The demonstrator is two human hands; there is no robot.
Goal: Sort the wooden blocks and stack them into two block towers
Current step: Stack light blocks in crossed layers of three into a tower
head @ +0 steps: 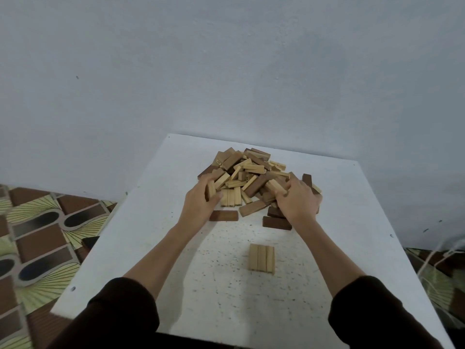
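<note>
Sorting step: left hand (pixel 201 201) grips light block (pixel 210 189), right hand (pixel 298 199) curls over mixed block pile (pixel 247 172) mid-desk (pixel 141 222). Three-block light base (pixel 262 258) nearer. Next: extract matching blocks, lay crosswise layer.

One heap of mixed blocks (pixel 254 177) is seen, too tangled to be counted, perhaps several dozen. Nearer than the heap, three light blocks (pixel 262 258) are laid side by side. Two dark blocks, (pixel 224 215) and (pixel 276 223), are seen at the heap's near edge.
</note>
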